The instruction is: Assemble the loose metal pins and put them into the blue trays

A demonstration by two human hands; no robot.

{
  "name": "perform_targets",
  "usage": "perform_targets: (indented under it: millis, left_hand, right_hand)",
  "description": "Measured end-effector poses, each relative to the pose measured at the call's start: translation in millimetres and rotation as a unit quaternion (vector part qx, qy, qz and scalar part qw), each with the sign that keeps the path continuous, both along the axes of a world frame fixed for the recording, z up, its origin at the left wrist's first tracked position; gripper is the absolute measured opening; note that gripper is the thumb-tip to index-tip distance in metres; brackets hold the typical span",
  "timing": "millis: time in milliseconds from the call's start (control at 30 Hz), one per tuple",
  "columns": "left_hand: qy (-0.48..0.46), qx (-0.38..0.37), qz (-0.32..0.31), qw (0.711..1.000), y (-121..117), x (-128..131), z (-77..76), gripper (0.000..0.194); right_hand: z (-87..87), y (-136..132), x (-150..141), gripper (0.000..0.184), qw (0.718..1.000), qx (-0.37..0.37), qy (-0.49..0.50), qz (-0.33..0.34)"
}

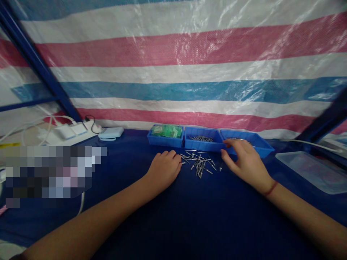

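Several silver blind rivets [200,164] lie in a loose pile on the dark blue tabletop. At the pile's left edge rests my left hand [165,169], its fingers curled. A thin rivet pin [183,163] pokes out by its fingertips; the rest of that rivet is hidden. My right hand [245,164] hovers at the front rim of the right blue bin [261,146], thumb and fingers apart with nothing visible between them. This hand partly hides the small metal pieces in that bin. More rivets lie in the middle blue bin [203,145].
The left blue bin [166,141] contains green packets [171,130]. A clear plastic lid or tray [311,171] lies at the right. A light blue device [111,133] and a power strip [73,131] with cables stand at the left. Behind hangs a striped sheet [173,90].
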State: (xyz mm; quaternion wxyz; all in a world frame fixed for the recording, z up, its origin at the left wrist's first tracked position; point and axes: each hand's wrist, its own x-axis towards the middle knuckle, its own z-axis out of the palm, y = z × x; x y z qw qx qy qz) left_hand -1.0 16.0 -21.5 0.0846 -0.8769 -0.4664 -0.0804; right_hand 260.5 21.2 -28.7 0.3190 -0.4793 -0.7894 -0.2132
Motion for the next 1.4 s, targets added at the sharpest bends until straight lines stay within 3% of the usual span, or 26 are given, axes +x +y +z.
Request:
perform_targets:
  millis: [200,433,633,767,967,1167,1400]
  left_hand:
    - [-0.099,-0.010,-0.050,0.994,-11,10,-5.6,0.020]
    - [-0.260,-0.075,-0.094,0.958,-15,15,-13.3,0.015]
    - [-0.351,-0.105,-0.151,0.918,-14,14,-13.1,0.014]
    - [-0.362,-0.112,-0.173,0.909,-15,15,-11.7,0.014]
    - [-0.429,-0.148,-0.152,0.878,-15,17,-10.4,0.009]
    - [-0.542,-0.258,-0.105,0.793,-14,21,-15.9,0.017]
    - [-0.532,-0.284,-0.091,0.793,-15,22,-11.0,0.012]
  right_hand:
    - [2.8,-23,-32,0.018,0.994,-0.093,-0.017,0.057]
    - [4.4,-49,-69,0.014,0.976,-0.170,0.017,0.133]
    - [2.5,-52,-68,0.014,0.974,-0.175,0.123,0.078]
    - [-4.3,-52,-63,0.012,0.968,-0.190,0.111,0.122]
    - [-7.6,-54,-66,0.015,0.961,-0.209,0.109,0.146]
    - [-1.1,-54,-68,0.018,0.951,-0.220,0.145,0.164]
    - [-2.9,-54,-66,0.015,0.945,-0.233,0.160,0.163]
